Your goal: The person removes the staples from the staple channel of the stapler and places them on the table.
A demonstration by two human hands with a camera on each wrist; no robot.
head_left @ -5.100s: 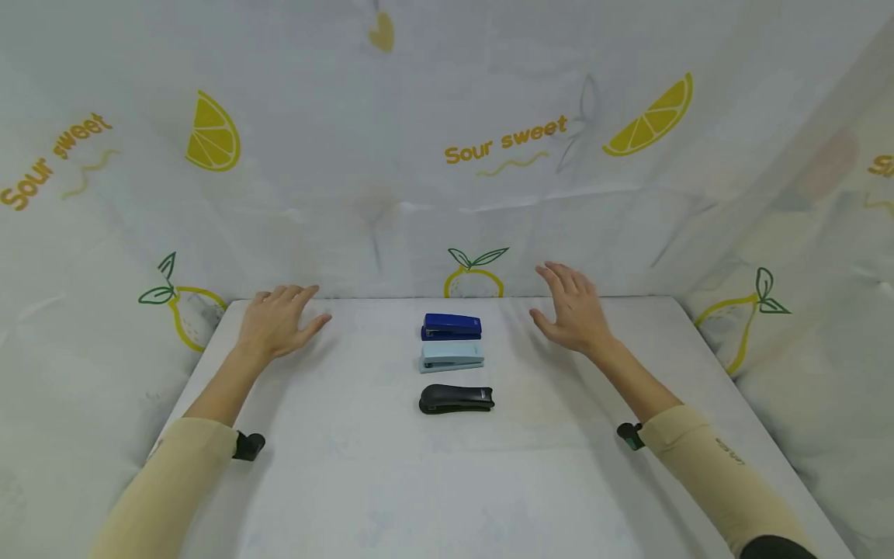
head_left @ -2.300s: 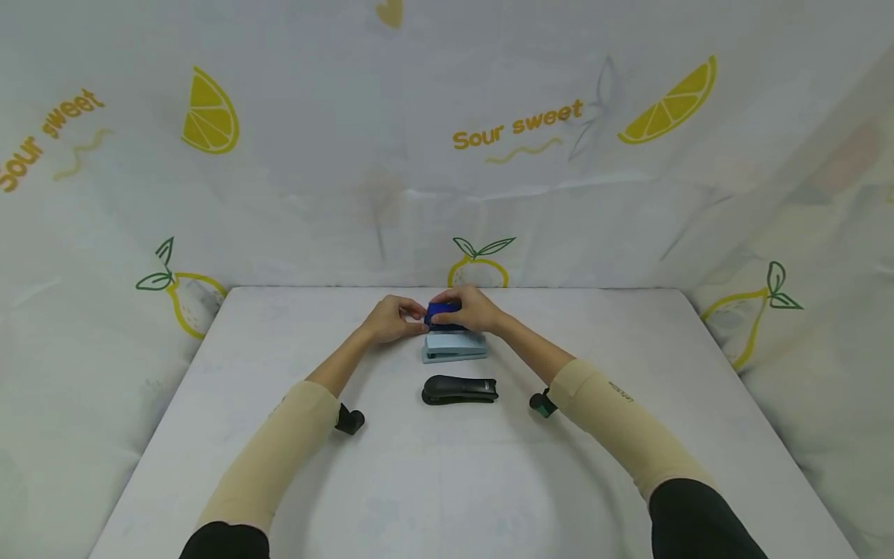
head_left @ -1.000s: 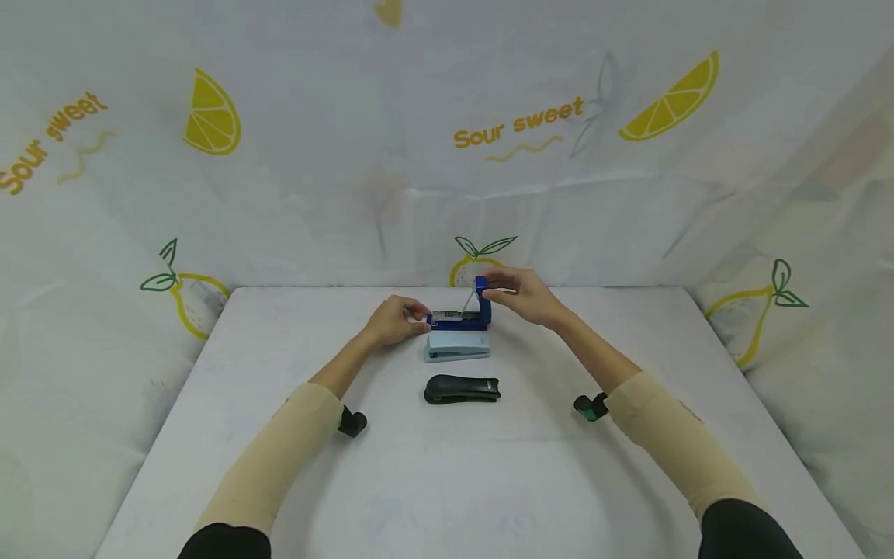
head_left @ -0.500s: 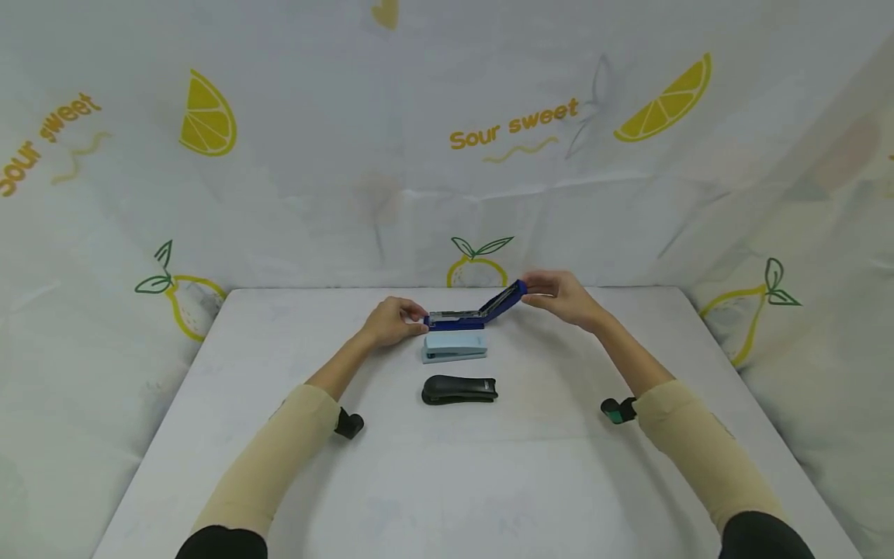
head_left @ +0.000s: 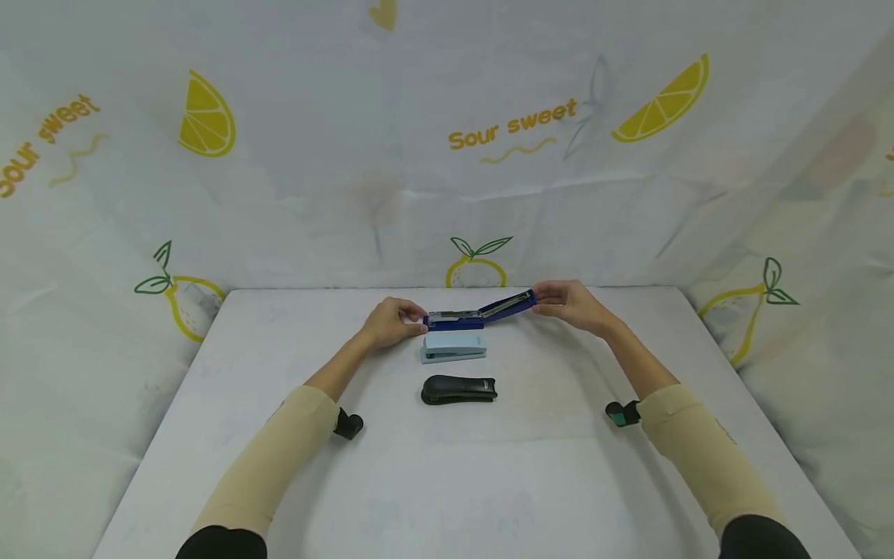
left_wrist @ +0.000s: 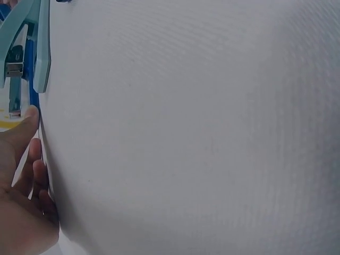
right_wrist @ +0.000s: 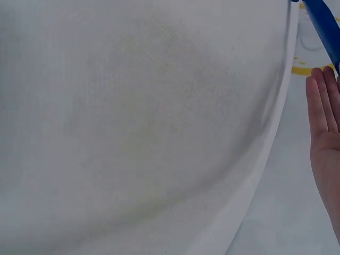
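The dark blue stapler (head_left: 457,324) lies at the back of the table, unfolded, its base flat and its top arm swung over to the right at a low upward slant. The metal staple channel faces up. My left hand (head_left: 393,322) pinches the base's left end between thumb and fingers. At the raised arm's far end, my right hand (head_left: 571,305) holds the tip. In the right wrist view the blue stapler arm (right_wrist: 325,32) meets the fingertips, the thumb being hidden. In the left wrist view the light blue stapler (left_wrist: 42,48) partly covers the blue one.
Just in front of the dark blue stapler sits the light blue stapler, closed, and nearer me a black stapler (head_left: 459,390). A white cloth with lemon prints (head_left: 335,155) hangs right behind the table's back edge (head_left: 314,289).
Both hands came in from the sides to the dark blue stapler. My right hand lifted its top arm upright, then swung it right and down. My left hand stayed at the base's left end.
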